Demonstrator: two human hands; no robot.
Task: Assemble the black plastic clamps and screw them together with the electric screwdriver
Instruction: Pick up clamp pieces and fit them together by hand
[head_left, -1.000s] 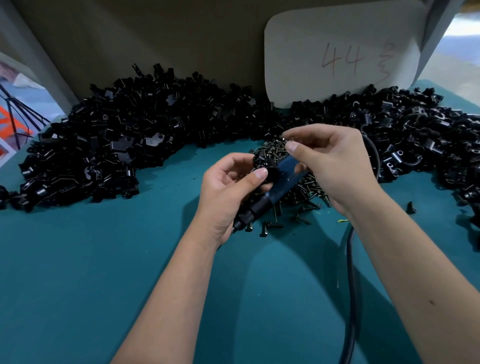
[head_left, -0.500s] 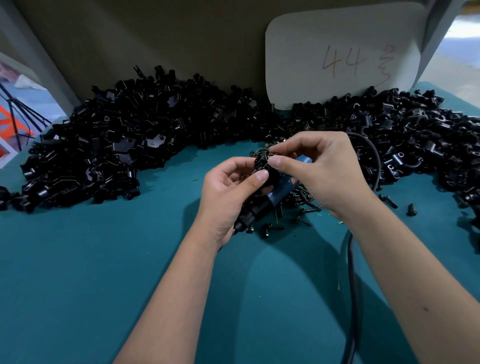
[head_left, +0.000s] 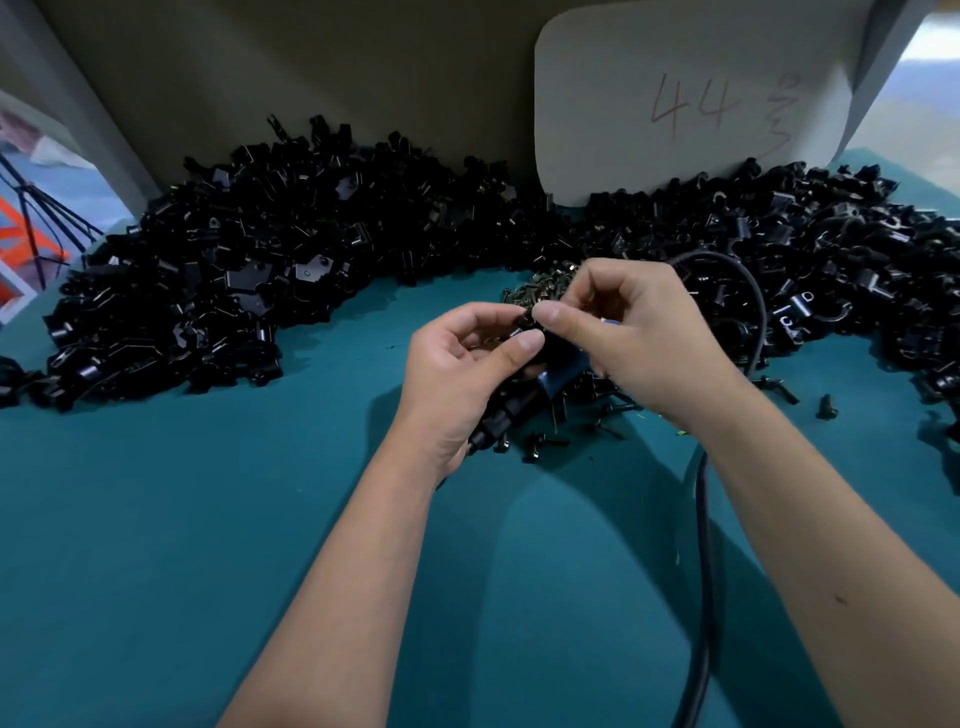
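Observation:
My left hand (head_left: 457, 374) pinches a small black clamp piece (head_left: 523, 318) between thumb and fingers, above the teal table. My right hand (head_left: 639, 343) meets it from the right, thumb and forefinger pinched together at the clamp; what they pinch is too small to tell. The electric screwdriver (head_left: 563, 373), blue-bodied with a black nose (head_left: 493, 431), lies slanted beneath both hands; its upper end is tucked into my right palm. A heap of dark screws (head_left: 535, 292) lies just behind my fingers.
Large piles of black clamp parts lie at the back left (head_left: 249, 270) and back right (head_left: 831, 249). A white board marked "44" (head_left: 675, 93) leans on the back wall. The screwdriver's black cable (head_left: 704, 519) runs along my right forearm. Loose screws (head_left: 826, 408) dot the teal mat (head_left: 208, 519).
My right thumb and forefinger have come down and left from the screw heap to the clamp in my left hand. The hands now cover more of the screwdriver.

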